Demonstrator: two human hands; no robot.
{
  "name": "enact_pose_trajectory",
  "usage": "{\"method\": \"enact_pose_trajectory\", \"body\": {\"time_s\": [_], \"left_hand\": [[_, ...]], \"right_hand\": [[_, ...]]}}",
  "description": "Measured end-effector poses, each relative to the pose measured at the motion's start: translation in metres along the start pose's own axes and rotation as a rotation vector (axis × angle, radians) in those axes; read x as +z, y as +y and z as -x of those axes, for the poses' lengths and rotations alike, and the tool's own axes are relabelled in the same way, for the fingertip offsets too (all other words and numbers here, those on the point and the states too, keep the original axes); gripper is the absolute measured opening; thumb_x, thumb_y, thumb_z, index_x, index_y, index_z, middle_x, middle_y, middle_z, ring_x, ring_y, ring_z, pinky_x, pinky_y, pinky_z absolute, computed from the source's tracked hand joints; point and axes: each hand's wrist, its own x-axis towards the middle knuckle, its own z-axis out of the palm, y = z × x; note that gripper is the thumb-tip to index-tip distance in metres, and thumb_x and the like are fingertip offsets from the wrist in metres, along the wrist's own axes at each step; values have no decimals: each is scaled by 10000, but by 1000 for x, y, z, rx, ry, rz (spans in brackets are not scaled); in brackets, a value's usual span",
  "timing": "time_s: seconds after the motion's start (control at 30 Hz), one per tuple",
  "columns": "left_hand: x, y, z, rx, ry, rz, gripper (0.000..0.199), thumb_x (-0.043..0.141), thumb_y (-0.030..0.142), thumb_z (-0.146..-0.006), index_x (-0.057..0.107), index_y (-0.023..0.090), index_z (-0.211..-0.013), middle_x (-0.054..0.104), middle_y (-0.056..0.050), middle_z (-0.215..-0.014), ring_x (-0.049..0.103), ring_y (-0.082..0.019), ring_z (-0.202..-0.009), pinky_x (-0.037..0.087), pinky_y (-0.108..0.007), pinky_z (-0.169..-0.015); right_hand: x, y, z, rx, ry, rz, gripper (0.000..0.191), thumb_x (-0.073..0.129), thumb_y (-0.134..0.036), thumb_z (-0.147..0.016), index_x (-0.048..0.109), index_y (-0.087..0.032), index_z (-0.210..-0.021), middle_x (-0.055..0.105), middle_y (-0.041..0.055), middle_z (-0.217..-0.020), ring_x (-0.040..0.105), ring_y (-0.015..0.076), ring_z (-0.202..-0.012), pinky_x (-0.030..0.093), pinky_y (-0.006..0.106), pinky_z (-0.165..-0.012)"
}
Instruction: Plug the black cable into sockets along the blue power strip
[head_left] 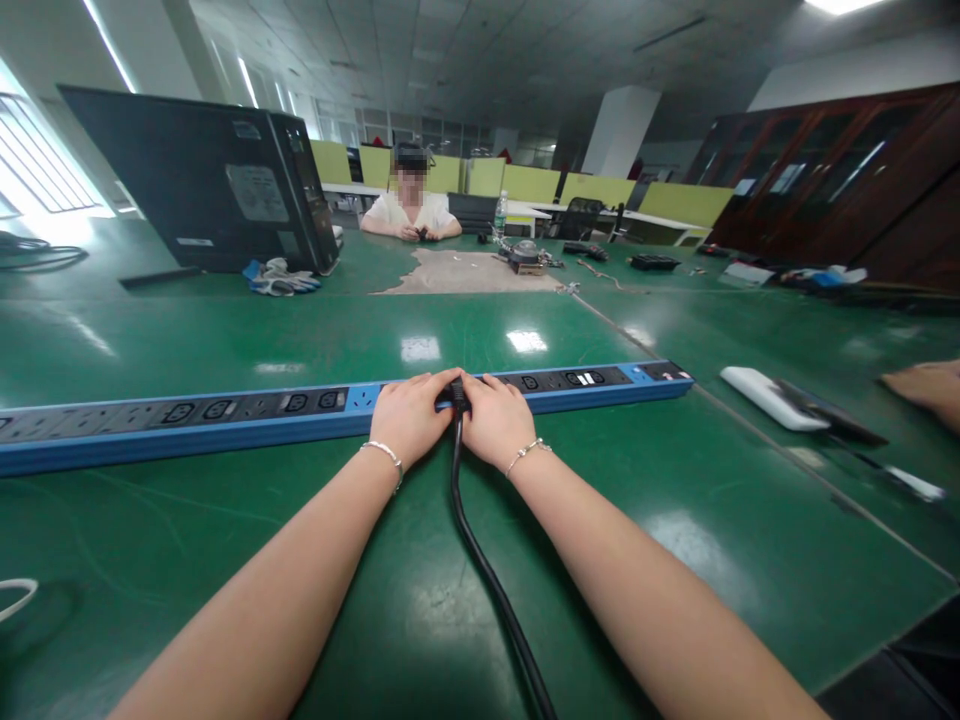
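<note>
A long blue power strip point(202, 433) with black socket panels lies across the green table. At its middle, a black power plug point(458, 390) sits between my two hands, at the strip's face. My left hand point(411, 412) closes on the plug from the left, its other fingers over the strip. From the right, my right hand point(496, 418) closes on the same plug, with fingertips on the strip's far side. A thick black cable point(480, 560) runs from the plug down toward me. My hands hide the plug's front end and the socket beneath it.
A black computer case point(225, 185) stands at the back left, with gloves point(279, 278) beside it. Across the table sits a person point(411, 205) holding a small dark thing. A white object point(772, 398) lies right of the strip. A bottle point(501, 213) stands farther back.
</note>
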Motion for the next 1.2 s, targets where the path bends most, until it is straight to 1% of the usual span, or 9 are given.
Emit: {"method": "enact_pose_trajectory", "body": {"time_s": [0.1, 0.23, 0.37, 0.53, 0.77, 0.83, 1.0, 1.1, 1.2], "left_hand": [[-2, 0, 0, -6, -14, -31, 454, 506, 353, -815, 469, 345, -1267, 635, -13, -1182, 582, -200, -1074, 401, -354, -919], [-7, 0, -2, 10, -50, -59, 458, 494, 373, -821, 451, 354, -1276, 633, -7, -1187, 593, -199, -1056, 414, -343, -895], [-10, 1, -4, 26, -73, -60, 448, 492, 354, -822, 451, 337, -1268, 661, -4, -1116, 609, -194, -1002, 434, -324, -843], [-3, 12, -8, 4, -9, -68, 307, 439, 232, -846, 525, 248, -1140, 668, -39, -1013, 604, -194, -942, 427, -320, -818], [11, 14, -6, 2, 55, 16, 332, 379, 150, -870, 512, 237, -1162, 640, -57, -1067, 578, -193, -988, 416, -346, -858], [14, 14, -7, 21, 124, 87, 316, 399, 158, -868, 513, 222, -1155, 634, -66, -1073, 574, -194, -994, 422, -346, -867], [5, 16, -17, -7, 477, 315, 312, 440, 265, -878, 488, 184, -1174, 604, -80, -1094, 560, -169, -1004, 424, -312, -913], [-13, 0, -19, -69, 433, 322, 320, 449, 315, -869, 519, 184, -1151, 626, -65, -1082, 584, -176, -969, 440, -310, -890], [-37, -39, -11, -271, 315, 301, 338, 466, 349, -839, 564, 199, -1126, 668, -38, -996, 619, -183, -875, 469, -303, -824]], "right_hand": [[6, 2, 2, -28, 28, 1, 551, 431, -203, -799, 420, -152, -1347, 516, 50, -1332, 394, 237, -1245, 288, 415, -1031], [21, 6, 5, -48, 107, -12, 539, 402, -202, -824, 396, -134, -1359, 492, 47, -1354, 345, 240, -1277, 201, 432, -1072], [30, 7, 5, -52, 168, -35, 510, 383, -213, -843, 400, -138, -1348, 507, 53, -1339, 336, 233, -1282, 166, 432, -1076], [30, 5, 2, -26, 177, -82, 472, 393, -219, -841, 440, -149, -1305, 549, 75, -1289, 375, 214, -1259, 192, 402, -1056], [28, 4, -1, -1, 168, -108, 456, 410, -192, -812, 479, -139, -1260, 571, 93, -1257, 393, 208, -1251, 206, 384, -1043], [30, 4, -2, 11, 179, -114, 475, 409, -190, -807, 470, -142, -1276, 562, 89, -1271, 399, 206, -1247, 205, 384, -1045], [34, 5, -2, 6, 218, -119, 533, 417, -180, -777, 453, -155, -1308, 538, 56, -1305, 395, 202, -1246, 194, 389, -1054], [34, 8, 0, -33, 204, -113, 513, 436, -173, -747, 516, -182, -1254, 522, 22, -1325, 380, 204, -1253, 192, 390, -1057], [33, 10, 0, -50, 195, -117, 511, 450, -173, -732, 535, -190, -1235, 511, 13, -1337, 375, 200, -1255, 200, 388, -1054]]}}
